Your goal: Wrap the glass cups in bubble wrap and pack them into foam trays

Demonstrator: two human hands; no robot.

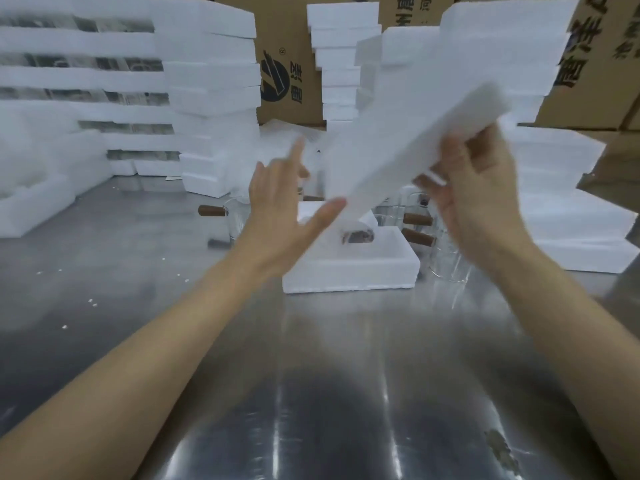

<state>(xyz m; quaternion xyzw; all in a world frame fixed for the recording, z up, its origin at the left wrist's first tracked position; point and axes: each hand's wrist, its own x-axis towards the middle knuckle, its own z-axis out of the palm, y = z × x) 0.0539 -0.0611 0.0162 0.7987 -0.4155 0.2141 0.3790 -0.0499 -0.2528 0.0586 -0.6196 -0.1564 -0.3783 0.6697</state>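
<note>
My right hand grips a white foam tray piece, held tilted in the air above the table. My left hand is open with straight fingers beside the piece's lower end; its thumb is at the edge, contact blurred. Below them a white foam tray lies on the steel table with a wrapped cup set in it. Clear glass cups with brown wooden handles stand around it: one on the left, others on the right.
Tall stacks of foam trays rise at the left, behind the centre and on the right. Brown cardboard boxes stand behind them. The steel table spreads toward me, with small foam crumbs on the left.
</note>
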